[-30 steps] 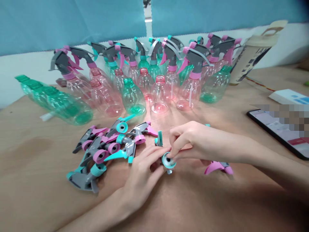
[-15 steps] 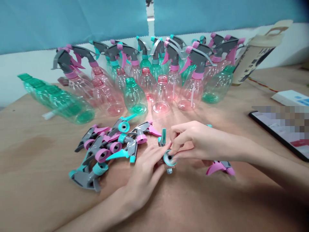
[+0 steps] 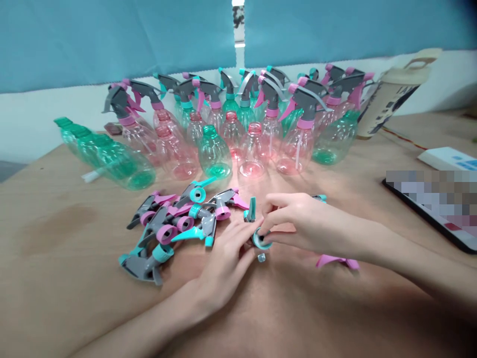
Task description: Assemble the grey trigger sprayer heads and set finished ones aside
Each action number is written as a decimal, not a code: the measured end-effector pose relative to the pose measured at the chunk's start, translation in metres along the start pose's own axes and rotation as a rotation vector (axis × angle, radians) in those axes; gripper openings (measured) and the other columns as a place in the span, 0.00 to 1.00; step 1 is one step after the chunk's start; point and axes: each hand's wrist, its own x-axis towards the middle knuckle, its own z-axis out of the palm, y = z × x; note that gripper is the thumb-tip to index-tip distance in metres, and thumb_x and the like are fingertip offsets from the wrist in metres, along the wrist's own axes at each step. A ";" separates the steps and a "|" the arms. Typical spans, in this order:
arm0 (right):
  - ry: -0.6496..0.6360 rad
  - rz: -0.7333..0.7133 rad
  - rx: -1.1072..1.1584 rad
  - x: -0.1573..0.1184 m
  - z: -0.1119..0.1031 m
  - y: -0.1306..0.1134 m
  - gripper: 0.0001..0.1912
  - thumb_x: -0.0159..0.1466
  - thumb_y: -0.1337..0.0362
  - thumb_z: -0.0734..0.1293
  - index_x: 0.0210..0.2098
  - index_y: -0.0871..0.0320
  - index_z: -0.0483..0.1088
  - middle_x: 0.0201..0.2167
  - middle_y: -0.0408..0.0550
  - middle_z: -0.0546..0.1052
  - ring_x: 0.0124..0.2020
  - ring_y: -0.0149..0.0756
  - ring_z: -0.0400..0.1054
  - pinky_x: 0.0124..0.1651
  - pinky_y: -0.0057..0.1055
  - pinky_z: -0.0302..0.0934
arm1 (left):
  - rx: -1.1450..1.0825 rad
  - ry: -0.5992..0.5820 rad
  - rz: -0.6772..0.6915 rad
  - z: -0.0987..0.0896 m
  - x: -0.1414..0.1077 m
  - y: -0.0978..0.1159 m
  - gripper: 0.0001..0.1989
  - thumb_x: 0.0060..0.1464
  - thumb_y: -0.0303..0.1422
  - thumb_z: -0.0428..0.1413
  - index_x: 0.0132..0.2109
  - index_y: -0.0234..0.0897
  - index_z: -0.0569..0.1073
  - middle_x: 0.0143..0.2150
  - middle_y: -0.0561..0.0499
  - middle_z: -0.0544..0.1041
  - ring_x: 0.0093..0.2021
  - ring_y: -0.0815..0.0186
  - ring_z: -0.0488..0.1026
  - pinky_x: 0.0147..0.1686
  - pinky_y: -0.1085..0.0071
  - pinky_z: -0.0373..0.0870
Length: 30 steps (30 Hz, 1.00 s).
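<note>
Teal-collared grey plastic spray head: located between the two hands, at the front middle of the table, collar opening facing upward toward the viewer, teal trigger showing beyond the fingers. The left hand is closed around it, fingers over the far side, thumb on the near side. The right hand is narrowed, its fingertips drawn together at the collar's opening; whether they grip anything small inside cannot be told.

Just left of the left hand lies a loose heap of grey spray heads with pink or teal collars, on their sides and overlapping. A pink plastic trigger shows beneath the right forearm, partly hidden.

Behind the heap stand an uncapped green transparent bottle and, to its right, an uncapped pink transparent bottle. Farther back, several bottles carry fitted spray heads. At left, a row of green transparent bottles leans over.

At right: a black-edged phone, a white box with blue markings, and a cream tumbler with dark print. All rest on a light-brown table.
</note>
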 end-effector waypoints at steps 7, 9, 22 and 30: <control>-0.064 0.004 -0.026 0.000 -0.003 -0.005 0.06 0.62 0.71 0.64 0.34 0.58 0.73 0.36 0.45 0.68 0.34 0.30 0.63 0.34 0.27 0.56 | -0.001 -0.001 -0.017 0.000 0.000 0.000 0.14 0.60 0.24 0.51 0.52 0.41 0.70 0.49 0.49 0.74 0.47 0.62 0.69 0.47 0.64 0.66; -0.077 0.007 -0.025 0.000 -0.004 -0.005 0.06 0.62 0.71 0.64 0.34 0.58 0.73 0.36 0.45 0.67 0.34 0.31 0.62 0.34 0.27 0.56 | 0.000 -0.003 -0.021 0.000 0.000 0.000 0.14 0.59 0.24 0.52 0.51 0.41 0.71 0.49 0.49 0.74 0.47 0.61 0.69 0.48 0.64 0.66; -0.097 -0.056 -0.072 -0.002 -0.004 0.001 0.06 0.63 0.70 0.62 0.35 0.58 0.70 0.35 0.45 0.65 0.32 0.31 0.61 0.31 0.27 0.53 | 0.005 -0.021 -0.026 -0.001 0.002 0.000 0.13 0.56 0.19 0.52 0.45 0.38 0.73 0.45 0.50 0.75 0.45 0.63 0.69 0.46 0.67 0.66; -0.119 -0.060 -0.114 -0.002 -0.006 -0.002 0.07 0.62 0.72 0.61 0.33 0.57 0.69 0.35 0.44 0.66 0.30 0.29 0.60 0.29 0.26 0.51 | -0.033 -0.048 -0.001 -0.001 0.003 0.000 0.11 0.57 0.21 0.52 0.44 0.39 0.72 0.47 0.49 0.74 0.46 0.62 0.70 0.47 0.65 0.66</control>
